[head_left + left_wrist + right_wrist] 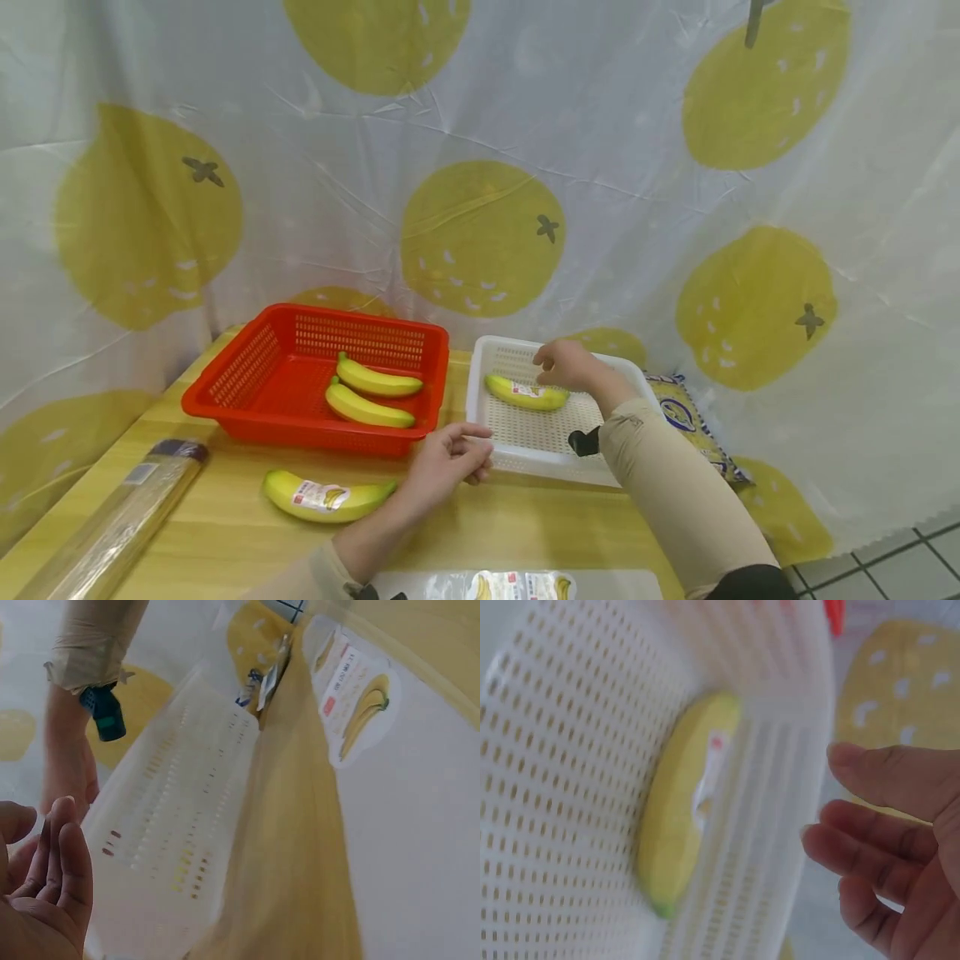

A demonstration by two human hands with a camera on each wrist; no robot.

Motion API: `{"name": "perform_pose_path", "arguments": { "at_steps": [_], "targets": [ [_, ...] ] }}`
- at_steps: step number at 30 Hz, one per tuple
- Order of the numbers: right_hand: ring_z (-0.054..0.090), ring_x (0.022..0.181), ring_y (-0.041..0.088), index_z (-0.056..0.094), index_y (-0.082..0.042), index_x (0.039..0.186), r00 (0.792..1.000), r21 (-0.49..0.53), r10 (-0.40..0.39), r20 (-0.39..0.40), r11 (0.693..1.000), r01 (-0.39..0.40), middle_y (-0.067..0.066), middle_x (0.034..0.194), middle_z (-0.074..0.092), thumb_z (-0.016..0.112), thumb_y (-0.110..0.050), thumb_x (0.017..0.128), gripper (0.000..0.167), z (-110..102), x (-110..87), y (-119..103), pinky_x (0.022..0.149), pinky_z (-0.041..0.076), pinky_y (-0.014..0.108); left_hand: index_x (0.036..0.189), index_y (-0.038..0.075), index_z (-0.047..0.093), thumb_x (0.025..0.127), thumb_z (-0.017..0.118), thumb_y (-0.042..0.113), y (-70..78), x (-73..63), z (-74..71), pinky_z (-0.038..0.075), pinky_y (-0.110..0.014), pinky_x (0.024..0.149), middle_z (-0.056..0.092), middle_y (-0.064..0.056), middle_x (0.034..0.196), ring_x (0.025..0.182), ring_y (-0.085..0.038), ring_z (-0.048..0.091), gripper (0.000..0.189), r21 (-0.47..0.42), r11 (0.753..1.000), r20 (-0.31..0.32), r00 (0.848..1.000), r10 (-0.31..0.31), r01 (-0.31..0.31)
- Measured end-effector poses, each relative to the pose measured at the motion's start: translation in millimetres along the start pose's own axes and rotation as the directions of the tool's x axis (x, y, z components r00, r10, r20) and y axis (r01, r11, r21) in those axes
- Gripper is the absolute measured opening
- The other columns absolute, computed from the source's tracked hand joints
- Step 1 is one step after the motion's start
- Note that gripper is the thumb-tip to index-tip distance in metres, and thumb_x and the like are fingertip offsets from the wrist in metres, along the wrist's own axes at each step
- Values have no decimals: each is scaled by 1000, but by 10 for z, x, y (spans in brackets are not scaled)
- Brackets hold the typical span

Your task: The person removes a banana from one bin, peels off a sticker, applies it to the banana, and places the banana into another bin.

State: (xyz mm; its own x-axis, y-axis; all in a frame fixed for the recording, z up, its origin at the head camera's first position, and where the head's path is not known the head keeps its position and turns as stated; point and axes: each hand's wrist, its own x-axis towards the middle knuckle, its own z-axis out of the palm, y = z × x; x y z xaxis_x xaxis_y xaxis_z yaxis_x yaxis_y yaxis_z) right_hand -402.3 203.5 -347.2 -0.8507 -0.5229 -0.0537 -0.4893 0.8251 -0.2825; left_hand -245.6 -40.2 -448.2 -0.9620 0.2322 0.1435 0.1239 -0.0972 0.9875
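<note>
A white plastic basket (pixel 517 454) holds one labelled banana (pixel 527 393). Above that banana hovers my right hand (pixel 567 367), fingers loosely bent and holding nothing; in the right wrist view its fingertips are close to the basket's rim. My left hand (pixel 450 457) is between the white basket and a red basket (pixel 300 429), with relaxed fingers and nothing in them. Two bananas without visible labels, the rear one (pixel 378 379) and the front one (pixel 367 408), lie in the red basket. Another labelled banana (pixel 326 497) rests on the table left of my left hand.
A white sheet with banana stickers (pixel 501 587) lies at the table's front edge. To the left is a long clear-wrapped package (pixel 123 521). A yellow and blue packet (pixel 693 425) sits behind my right forearm, and a lemon-patterned curtain (pixel 330 183) hangs behind the table.
</note>
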Motion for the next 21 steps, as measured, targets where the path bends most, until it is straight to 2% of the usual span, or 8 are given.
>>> {"name": "perform_pose_path", "arguments": {
  "at_steps": [4, 7, 9, 12, 14, 16, 19, 21],
  "targets": [
    [69, 102, 26, 70, -4, 126, 998, 30, -60, -15, 998, 61, 15, 117, 73, 74, -15, 95, 33, 22, -240, -312, 87, 57, 43, 121, 0, 68, 99, 69, 12, 191, -65, -153, 62, -31, 71, 71, -21, 94, 72, -19, 69, 25, 65, 992, -5, 994, 107, -106],
    [68, 89, 16, 73, -7, 120, 985, 20, -146, -91, 989, 148, 10, 111, 74, 74, -17, 95, 27, 149, -440, -570, 78, 57, 34, 116, 6, 72, 98, 70, 11, 297, -173, -391, 60, -28, 67, 71, -18, 93, 70, -15, 67, 18, 157, 961, -57, 969, 240, -229],
    [67, 83, 12, 75, -8, 115, 955, 17, -239, -174, 969, 246, 8, 107, 75, 76, -16, 94, 23, 279, -559, -738, 74, 56, 29, 113, 9, 73, 97, 72, 7, 321, -266, -609, 58, -26, 63, 72, -12, 91, 69, -13, 67, 16, 257, 910, -102, 927, 361, -326],
    [65, 75, 10, 76, -7, 110, 876, 29, -380, -298, 913, 406, 7, 103, 75, 77, -12, 93, 18, 515, -703, -992, 69, 54, 23, 109, 11, 75, 90, 75, -2, 297, -408, -985, 49, -20, 51, 70, -3, 78, 60, -7, 61, 23, 478, 758, -152, 808, 569, -444],
    [63, 73, 7, 76, -7, 107, 832, 49, -440, -337, 875, 482, 5, 100, 75, 77, -11, 92, 15, 686, -750, -1163, 67, 53, 19, 108, 10, 76, 87, 76, -8, 262, -496, -1223, 42, -19, 44, 66, -1, 72, 54, -4, 56, 28, 578, 689, -199, 744, 638, -437],
    [60, 72, 3, 76, -9, 105, 817, 76, -461, -347, 854, 514, 3, 98, 74, 78, -13, 92, 14, 876, -753, -1318, 66, 50, 15, 109, 9, 76, 85, 77, -10, 231, -578, -1414, 35, -19, 39, 62, 0, 70, 49, -6, 53, 30, 638, 667, -257, 710, 655, -385],
    [57, 70, -1, 76, -8, 106, 836, 159, -447, -318, 844, 512, 3, 96, 73, 78, -15, 92, 16, 1166, -708, -1523, 67, 45, 11, 110, 11, 78, 86, 79, -4, 160, -666, -1604, 34, -19, 40, 64, 2, 77, 49, -8, 53, 29, 672, 687, -344, 705, 620, -277],
    [57, 69, -2, 76, -6, 109, 853, 227, -433, -291, 835, 501, 6, 100, 73, 78, -14, 91, 20, 1354, -656, -1633, 67, 45, 10, 110, 13, 79, 84, 82, -1, 115, -705, -1671, 36, -18, 43, 68, 4, 85, 51, -8, 52, 29, 698, 680, -366, 705, 607, -224]
  ]
}}
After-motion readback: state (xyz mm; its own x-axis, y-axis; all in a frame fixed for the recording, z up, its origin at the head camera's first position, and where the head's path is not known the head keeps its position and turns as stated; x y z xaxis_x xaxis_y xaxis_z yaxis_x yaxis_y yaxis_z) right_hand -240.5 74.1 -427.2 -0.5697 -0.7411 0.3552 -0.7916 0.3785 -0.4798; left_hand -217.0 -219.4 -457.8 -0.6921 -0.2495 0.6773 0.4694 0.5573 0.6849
